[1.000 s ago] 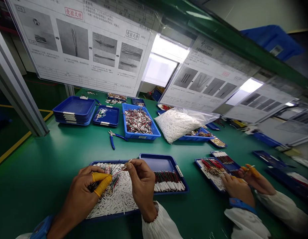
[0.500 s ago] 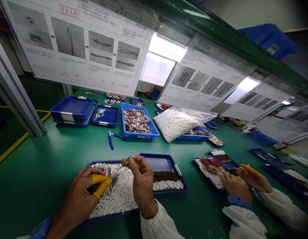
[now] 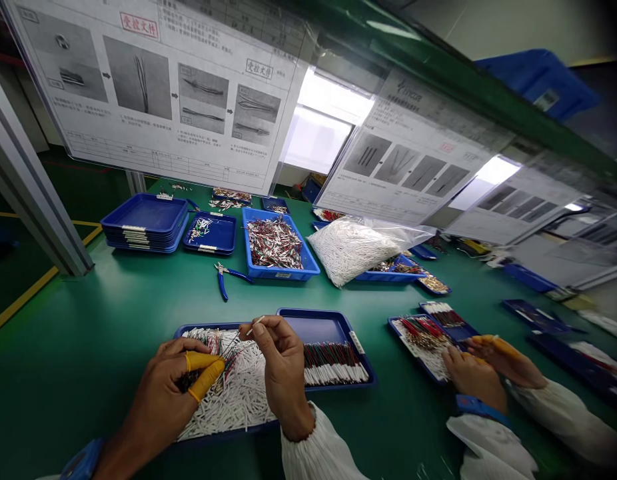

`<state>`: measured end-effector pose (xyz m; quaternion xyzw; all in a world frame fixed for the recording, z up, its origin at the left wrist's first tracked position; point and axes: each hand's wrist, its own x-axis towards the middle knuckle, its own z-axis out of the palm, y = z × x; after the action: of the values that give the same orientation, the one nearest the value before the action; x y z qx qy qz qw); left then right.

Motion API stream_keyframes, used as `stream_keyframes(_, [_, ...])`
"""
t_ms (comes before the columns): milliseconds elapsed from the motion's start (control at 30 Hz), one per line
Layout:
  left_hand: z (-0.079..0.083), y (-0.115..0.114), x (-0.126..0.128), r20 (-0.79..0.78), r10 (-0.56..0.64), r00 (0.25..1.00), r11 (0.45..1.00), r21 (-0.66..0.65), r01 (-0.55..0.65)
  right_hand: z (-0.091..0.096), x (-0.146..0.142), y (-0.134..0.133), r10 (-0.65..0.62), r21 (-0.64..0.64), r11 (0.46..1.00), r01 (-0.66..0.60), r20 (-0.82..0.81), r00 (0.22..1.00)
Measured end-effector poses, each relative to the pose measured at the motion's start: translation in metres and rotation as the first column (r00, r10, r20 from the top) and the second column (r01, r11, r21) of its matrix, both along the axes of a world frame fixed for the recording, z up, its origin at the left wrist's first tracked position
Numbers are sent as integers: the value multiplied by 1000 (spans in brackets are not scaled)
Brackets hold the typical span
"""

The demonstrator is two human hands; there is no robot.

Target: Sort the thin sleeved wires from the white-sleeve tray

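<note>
Head view looks down on the person's left hand (image 3: 161, 393), whose fingers (image 3: 203, 371), two of them in yellow finger cots, close around a dark bunch of thin coloured wires (image 3: 188, 381). The right hand (image 3: 283, 373) has its fingers (image 3: 262, 327) drawn narrow, pinching a thin wire with a pale tip (image 3: 253, 325). Right under the fingers of both hands lies a heap of white-sleeved wires (image 3: 233, 393), beside a blue tray (image 3: 313, 327) with a row of red-and-green wires (image 3: 333, 368). Ahead of the fingers, blue-handled pliers (image 3: 223, 281) lie on the green desk (image 3: 88, 307) near a blue tray of red wires (image 3: 273, 243). Above, a work-instruction sheet (image 3: 138, 100) bears a red stamp reading 受控文件 (image 3: 139, 25). Right of the fingers, a co-worker's hands (image 3: 481, 373) work near another wire tray (image 3: 413, 347).
</note>
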<state>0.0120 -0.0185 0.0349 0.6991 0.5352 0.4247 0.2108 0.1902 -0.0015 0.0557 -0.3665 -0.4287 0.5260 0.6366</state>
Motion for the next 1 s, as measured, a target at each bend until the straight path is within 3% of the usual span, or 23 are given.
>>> stream_keyframes(233, [0,-1,0,-7,-7,1000,999,48,7,0,3,2,-56,-19,998,55,-21,998])
stream_keyframes(700, [-3,0,0,-7,0,1000,998,61,1,-2,0,-1,44,-8,999,-44,-47,998])
stream_keyframes(1000, [-10,-1,0,-38,-39,999,994,99,43,1,0,0,109,-93,988,-120,-116,987])
